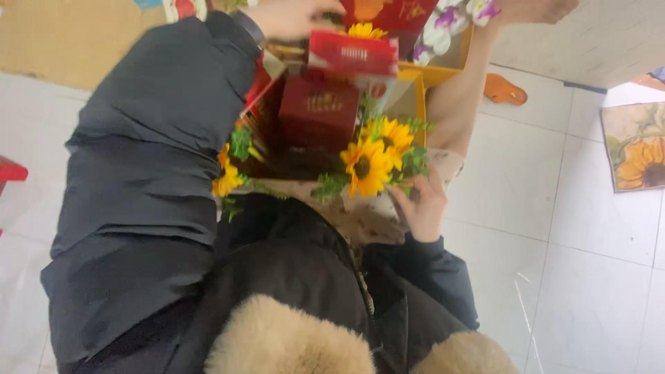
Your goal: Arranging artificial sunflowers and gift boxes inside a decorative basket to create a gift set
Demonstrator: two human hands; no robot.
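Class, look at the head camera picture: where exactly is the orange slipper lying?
The orange slipper lies on the white tiled floor in the upper right of the head view, right of the flower-filled yellow box and just below a bare foot.

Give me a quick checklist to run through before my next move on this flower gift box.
1. Left hand on the far top of the arrangement: ok, it reaches over there.
2. Right hand steadying the near corner by the sunflowers: ok.
3. Dark red box seated inside the yellow-edged gift box: ok.
4. Bright red box settled in place: cannot tell, it looks tilted.
5. Left hand's grip: cannot tell, fingers blurred.
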